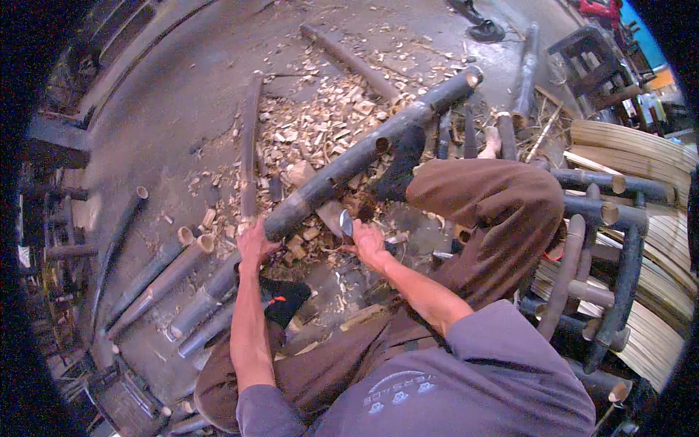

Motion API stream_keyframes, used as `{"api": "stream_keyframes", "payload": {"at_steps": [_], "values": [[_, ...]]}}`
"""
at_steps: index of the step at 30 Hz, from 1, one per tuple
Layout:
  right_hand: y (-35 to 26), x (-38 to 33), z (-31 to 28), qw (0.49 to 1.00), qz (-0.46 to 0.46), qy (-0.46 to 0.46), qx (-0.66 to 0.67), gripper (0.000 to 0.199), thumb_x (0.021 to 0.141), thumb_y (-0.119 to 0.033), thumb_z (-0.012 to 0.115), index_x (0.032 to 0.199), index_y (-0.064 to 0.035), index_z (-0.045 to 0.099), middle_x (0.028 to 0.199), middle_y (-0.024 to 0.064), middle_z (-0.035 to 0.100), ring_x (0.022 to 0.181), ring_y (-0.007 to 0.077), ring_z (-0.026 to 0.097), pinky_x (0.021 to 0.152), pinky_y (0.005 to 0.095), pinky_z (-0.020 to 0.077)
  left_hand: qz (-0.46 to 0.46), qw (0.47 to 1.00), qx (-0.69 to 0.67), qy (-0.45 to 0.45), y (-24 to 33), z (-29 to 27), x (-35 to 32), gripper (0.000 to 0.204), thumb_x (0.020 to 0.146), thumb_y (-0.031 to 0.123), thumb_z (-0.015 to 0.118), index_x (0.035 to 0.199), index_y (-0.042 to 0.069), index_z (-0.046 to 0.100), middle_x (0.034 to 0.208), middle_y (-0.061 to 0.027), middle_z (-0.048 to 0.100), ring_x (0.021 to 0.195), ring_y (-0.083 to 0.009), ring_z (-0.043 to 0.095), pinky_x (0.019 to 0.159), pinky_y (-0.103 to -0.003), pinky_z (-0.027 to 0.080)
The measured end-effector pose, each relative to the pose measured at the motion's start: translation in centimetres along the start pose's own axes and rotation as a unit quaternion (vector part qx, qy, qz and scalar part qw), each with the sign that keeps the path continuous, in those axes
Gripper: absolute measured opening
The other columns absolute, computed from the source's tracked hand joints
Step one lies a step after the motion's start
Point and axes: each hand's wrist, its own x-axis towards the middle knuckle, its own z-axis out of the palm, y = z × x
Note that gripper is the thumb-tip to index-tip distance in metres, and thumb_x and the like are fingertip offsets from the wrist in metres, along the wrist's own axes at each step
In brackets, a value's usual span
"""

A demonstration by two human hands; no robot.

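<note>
A long dark bamboo pole runs slantwise in front of me, from the far right down to the near left. Notches are cut along its side. My left hand is wrapped round the pole near its lower part. My right hand is closed round the handle of a knife, its shiny curved blade pointing up and away. The blade stands close to the near side of the pole, by a pale wooden block. The knife's handle is mostly hidden in my fingers. My legs are spread on either side of the work.
Pale wood chips lie heaped beyond the pole. Loose bamboo poles rest on the floor at left and far side. Dark bamboo frame pieces and stacked pale slats crowd my right. A bamboo stool stands at far right.
</note>
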Motion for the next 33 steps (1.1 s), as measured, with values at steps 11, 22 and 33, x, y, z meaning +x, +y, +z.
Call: {"api": "stream_keyframes", "payload": {"at_steps": [11,22,33], "values": [[-0.8,-0.3,-1.4,0.998,-0.008,-0.03,0.055,0.061,0.068,-0.044,0.079,0.096,-0.0013,0.046,0.09,0.0216,0.061,0.085,0.0406,0.056,0.074,0.0496,0.043,0.085,0.996,0.004,0.027,6.8,0.6,5.2,0.099,0.054,0.057,0.082,0.133,0.013,0.04,0.124,-0.0124,0.056,0.113,-0.0308,0.056,0.092,-0.051,0.042],[-0.3,0.1,-0.6,0.998,-0.022,-0.049,0.038,0.057,0.072,-0.036,0.079,0.098,-0.0002,0.044,0.091,0.0215,0.063,0.086,0.0424,0.056,0.077,0.0491,0.0424,-0.035,0.999,-0.038,0.002,-2.5,1.9,-1.2,0.096,0.053,0.044,0.085,0.132,0.011,0.041,0.117,-0.0135,0.058,0.11,-0.0331,0.057,0.089,-0.05,0.045],[0.1,0.7,-2.8,0.995,-0.045,-0.011,0.089,0.029,0.087,-0.026,0.059,0.103,-0.0014,0.056,0.089,0.0201,0.064,0.089,0.038,0.062,0.077,0.0483,0.0481,0.054,0.987,-0.149,-0.038,-4.2,3.1,1.6,0.088,0.051,0.044,0.083,0.122,0.007,0.045,0.1,-0.0205,0.065,0.095,-0.0406,0.062,0.081,-0.048,0.05]]}}
